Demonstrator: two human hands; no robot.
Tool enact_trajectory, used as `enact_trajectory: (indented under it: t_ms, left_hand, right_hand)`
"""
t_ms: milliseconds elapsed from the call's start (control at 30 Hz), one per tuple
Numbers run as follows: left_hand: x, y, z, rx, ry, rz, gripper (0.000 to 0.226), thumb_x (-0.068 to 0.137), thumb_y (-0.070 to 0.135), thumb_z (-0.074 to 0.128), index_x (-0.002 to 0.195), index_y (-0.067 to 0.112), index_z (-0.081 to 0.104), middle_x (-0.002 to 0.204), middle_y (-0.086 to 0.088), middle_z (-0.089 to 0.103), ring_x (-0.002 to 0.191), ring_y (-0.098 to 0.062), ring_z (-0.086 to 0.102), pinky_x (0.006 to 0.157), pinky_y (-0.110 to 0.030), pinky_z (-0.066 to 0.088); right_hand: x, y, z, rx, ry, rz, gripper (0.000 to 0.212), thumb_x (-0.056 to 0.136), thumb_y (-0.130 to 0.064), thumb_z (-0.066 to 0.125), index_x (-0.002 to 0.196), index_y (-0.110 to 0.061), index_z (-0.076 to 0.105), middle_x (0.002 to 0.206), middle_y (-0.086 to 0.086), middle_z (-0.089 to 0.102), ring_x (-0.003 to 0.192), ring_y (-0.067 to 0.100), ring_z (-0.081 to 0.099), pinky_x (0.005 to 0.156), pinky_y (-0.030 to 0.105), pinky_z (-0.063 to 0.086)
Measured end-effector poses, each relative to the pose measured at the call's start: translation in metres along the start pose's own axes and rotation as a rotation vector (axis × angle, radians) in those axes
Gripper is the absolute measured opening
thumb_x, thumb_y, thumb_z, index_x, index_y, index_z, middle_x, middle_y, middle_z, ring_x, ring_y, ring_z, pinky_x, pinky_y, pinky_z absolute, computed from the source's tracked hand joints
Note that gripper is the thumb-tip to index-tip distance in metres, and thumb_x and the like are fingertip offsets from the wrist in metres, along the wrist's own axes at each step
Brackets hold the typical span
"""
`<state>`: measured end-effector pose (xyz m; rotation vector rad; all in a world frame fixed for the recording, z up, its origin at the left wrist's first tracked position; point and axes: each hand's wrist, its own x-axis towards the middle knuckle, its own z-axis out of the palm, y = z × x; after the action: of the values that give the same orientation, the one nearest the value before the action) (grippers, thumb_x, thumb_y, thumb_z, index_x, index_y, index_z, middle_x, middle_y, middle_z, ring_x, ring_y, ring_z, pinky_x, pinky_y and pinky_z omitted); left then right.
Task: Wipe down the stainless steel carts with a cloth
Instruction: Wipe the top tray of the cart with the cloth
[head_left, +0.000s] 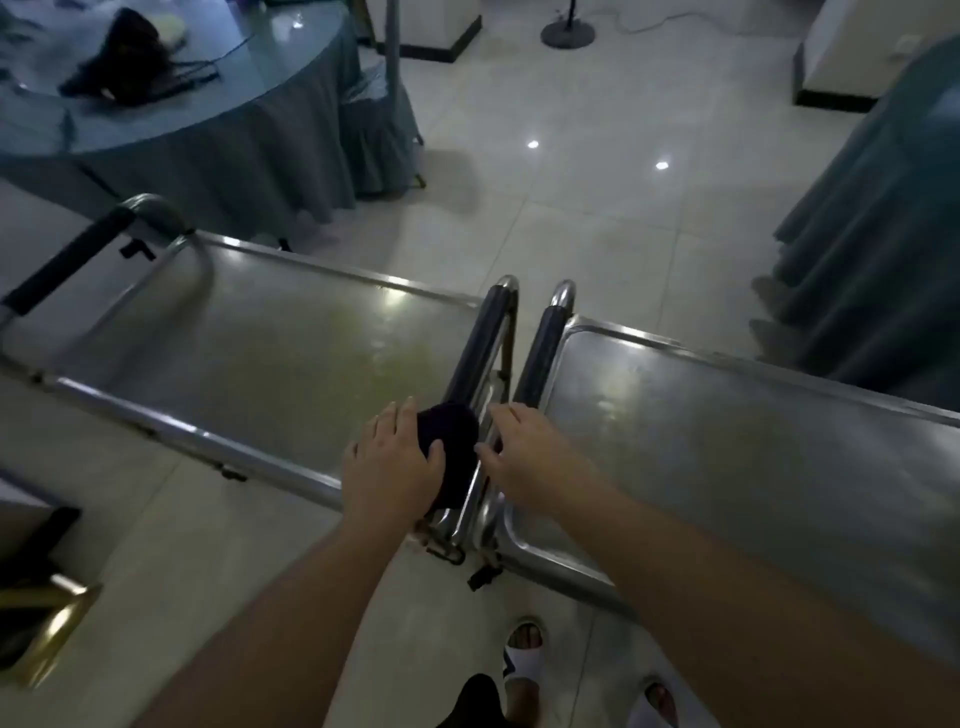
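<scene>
Two stainless steel carts stand side by side, the left cart (249, 353) and the right cart (727, 441), their dark padded handles meeting in the middle. A dark cloth (451, 441) lies bunched at the near right corner of the left cart, against its handle (480, 353). My left hand (389, 467) lies over the cloth with fingers spread, the thumb pressing into it. My right hand (524, 457) reaches over the gap between the carts, its fingers at the lower end of the left cart's handle beside the cloth.
A round table (171, 114) draped in blue-grey cloth stands behind the left cart, with a dark bag on it. Another draped table (872, 218) is at the right. A fan base (567, 32) sits on the tiled floor beyond. My sandalled feet (524, 654) are below.
</scene>
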<state>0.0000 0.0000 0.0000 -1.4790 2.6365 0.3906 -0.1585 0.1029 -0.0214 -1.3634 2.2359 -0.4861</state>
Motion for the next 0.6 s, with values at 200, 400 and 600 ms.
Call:
enact_trajectory:
  t_ms: [200,400,600]
  left_hand:
    - [-0.003,-0.032,0.009,-0.091,-0.02,-0.047,0.066,0.105,0.052,0.043,0.163,0.024,0.029,0.167,-0.001,0.036,0.151,-0.024,0.035,0.116,-0.05,0.04]
    - [-0.001,-0.047,0.014,-0.191,-0.013,-0.014,0.061,0.109,0.047,0.041,0.163,0.019,0.034,0.166,-0.006,0.039,0.151,-0.027,0.035,0.121,-0.047,0.036]
    - [0.007,-0.045,0.008,-0.255,0.018,-0.005,0.057,0.11,0.045,0.038,0.16,0.017,0.039,0.162,-0.005,0.043,0.148,-0.024,0.038,0.118,-0.046,0.038]
  right_hand:
    - [0.048,-0.039,0.021,0.149,-0.167,0.186,0.09,0.1,-0.056,0.056,0.166,-0.013,0.012,0.168,0.009,0.027,0.153,0.03,0.03,0.123,0.042,0.032]
    - [0.067,-0.049,0.041,0.224,-0.084,0.36,0.091,0.087,-0.048,0.079,0.154,-0.015,0.028,0.146,0.012,0.051,0.13,0.034,0.054,0.1,0.046,0.054]
    - [0.068,-0.052,0.027,0.252,-0.143,0.407,0.04,0.089,-0.043,0.078,0.106,-0.01,0.062,0.089,0.002,0.065,0.083,0.023,0.065,0.054,0.031,0.044]
